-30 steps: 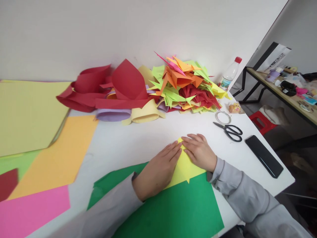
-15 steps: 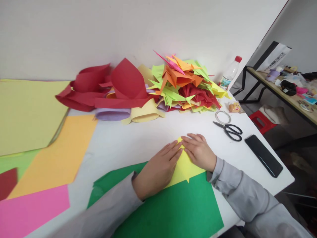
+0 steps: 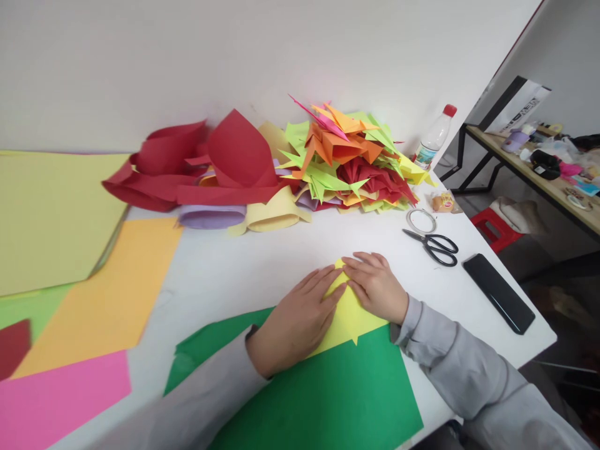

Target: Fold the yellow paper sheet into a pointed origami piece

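Note:
A folded sheet of yellow paper (image 3: 349, 312) lies partly over a large green sheet (image 3: 323, 394), its point facing the wall and a small notched tip at its near edge. My left hand (image 3: 300, 312) rests flat across the yellow paper's left side, thumb apart from the stretched fingers, with yellow showing between them. On the right slope, near the top point, my right hand (image 3: 375, 284) presses down with extended fingers. The two hands' fingertips almost meet at the fold. Parts of the yellow paper are hidden beneath both hands.
Black-handled scissors (image 3: 434, 245), a tape roll (image 3: 420, 220) and a black phone (image 3: 499, 294) lie to the right. Folded colourful paper stars (image 3: 347, 159) and red paper rolls (image 3: 241, 153) line the wall, near a bottle (image 3: 434, 137). Orange sheets (image 3: 112, 275) spread left.
My left hand has shifted slightly left, and its thumb and forefinger have parted, baring more yellow paper. My right hand stays almost still. The view has moved a little.

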### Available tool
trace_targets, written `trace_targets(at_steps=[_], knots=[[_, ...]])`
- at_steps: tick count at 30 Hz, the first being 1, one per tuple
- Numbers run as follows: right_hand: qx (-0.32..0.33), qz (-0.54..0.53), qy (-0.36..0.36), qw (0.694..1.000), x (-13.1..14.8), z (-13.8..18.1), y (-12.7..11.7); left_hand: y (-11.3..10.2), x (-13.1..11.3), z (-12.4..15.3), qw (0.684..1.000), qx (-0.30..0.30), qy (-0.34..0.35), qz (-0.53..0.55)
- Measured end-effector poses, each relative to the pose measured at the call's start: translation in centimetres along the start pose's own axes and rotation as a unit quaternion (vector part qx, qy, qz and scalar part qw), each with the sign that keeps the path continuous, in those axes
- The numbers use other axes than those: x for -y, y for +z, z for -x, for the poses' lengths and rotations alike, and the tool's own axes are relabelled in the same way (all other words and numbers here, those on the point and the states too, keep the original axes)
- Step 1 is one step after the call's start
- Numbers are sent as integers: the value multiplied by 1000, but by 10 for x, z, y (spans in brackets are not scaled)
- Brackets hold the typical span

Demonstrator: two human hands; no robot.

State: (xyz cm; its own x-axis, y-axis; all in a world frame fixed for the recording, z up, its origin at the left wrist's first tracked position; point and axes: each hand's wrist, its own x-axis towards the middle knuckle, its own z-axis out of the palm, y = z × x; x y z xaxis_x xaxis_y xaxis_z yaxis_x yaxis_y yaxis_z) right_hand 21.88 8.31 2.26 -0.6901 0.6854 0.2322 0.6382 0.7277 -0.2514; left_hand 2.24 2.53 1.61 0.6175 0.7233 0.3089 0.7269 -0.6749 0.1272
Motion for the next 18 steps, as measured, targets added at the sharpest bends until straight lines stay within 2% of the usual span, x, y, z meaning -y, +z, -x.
trace_targets(at_steps=[5,18], knots=[[-3,6,-6,1000,0,0,-1,1,-7,-1,999,-6,-24,-29],[8,70,-72,995,2,-2,-3,-3,-10,-3,995,58,-10,-80]])
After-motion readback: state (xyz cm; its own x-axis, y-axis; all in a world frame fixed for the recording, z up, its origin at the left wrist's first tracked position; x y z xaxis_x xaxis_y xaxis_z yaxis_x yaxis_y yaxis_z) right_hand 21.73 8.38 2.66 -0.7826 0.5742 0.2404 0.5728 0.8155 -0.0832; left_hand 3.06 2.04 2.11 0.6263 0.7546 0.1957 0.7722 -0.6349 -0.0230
